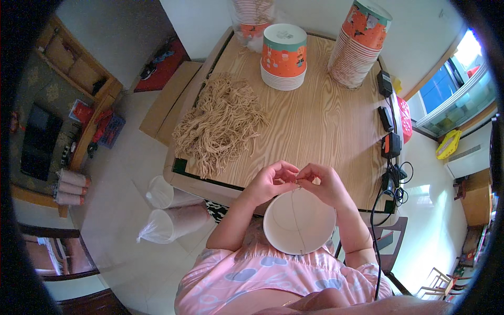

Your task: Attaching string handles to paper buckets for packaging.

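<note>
A white paper bucket [281, 223] rests in my lap against the table's near edge, its mouth turned up toward me. A thin tan cord [299, 223] runs across its opening from the near rim to the far rim. My left hand [274, 181] and my right hand [323, 182] meet at the far rim, fingertips pinched together on the cord's end there. The fingers hide the exact spot where cord and rim join. Left of my hands, a loose heap of tan cords [220, 123] lies on the wooden table [315, 121].
A short stack of orange-and-green paper buckets [284, 58] stands upside down at the back, with a taller stack [358, 47] to its right and a bagged stack [253, 18] behind. Black power adapters and cables [390, 144] line the right edge. Bagged stacks [176, 223] lie on the floor.
</note>
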A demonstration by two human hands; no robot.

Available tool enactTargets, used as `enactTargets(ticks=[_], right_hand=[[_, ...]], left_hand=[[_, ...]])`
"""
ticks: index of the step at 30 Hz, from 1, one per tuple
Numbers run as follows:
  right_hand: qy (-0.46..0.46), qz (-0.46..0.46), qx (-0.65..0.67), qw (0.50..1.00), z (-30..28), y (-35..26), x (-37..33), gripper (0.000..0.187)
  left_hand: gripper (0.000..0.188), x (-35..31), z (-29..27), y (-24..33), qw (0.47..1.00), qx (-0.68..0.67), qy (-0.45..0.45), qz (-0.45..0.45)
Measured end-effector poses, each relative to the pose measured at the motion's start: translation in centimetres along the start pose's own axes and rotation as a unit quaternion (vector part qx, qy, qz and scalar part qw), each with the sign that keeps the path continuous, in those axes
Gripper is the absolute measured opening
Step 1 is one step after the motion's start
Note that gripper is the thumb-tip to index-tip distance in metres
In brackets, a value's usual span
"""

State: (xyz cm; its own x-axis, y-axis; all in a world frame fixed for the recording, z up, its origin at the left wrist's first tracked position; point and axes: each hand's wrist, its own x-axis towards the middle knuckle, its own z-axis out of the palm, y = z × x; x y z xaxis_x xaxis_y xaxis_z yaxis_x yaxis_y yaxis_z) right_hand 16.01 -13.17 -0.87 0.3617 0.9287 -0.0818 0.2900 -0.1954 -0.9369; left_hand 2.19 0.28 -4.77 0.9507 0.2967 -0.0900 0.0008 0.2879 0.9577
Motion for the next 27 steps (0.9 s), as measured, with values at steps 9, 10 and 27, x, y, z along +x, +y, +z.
enactTargets(ticks=[9, 10, 27], right_hand=[[0.029, 0.001, 0.028, 0.999, 0.1, 0.3, -0.5, 0.006], [0.026, 0.0, 0.031, 0.999, 0.2, 0.3, -0.4, 0.006], [0.02, -0.007, -0.009, 1.0, -0.3, -0.8, -0.8, 0.007]], left_hand=[[0.029, -0.2, 0.1, 0.2, 0.997, 0.071, 0.02, 0.007], [0.026, -0.1, 0.3, -0.2, 0.997, 0.077, 0.015, 0.012], [0.008, -0.5, 0.1, 0.1, 0.994, 0.082, 0.062, -0.029]])
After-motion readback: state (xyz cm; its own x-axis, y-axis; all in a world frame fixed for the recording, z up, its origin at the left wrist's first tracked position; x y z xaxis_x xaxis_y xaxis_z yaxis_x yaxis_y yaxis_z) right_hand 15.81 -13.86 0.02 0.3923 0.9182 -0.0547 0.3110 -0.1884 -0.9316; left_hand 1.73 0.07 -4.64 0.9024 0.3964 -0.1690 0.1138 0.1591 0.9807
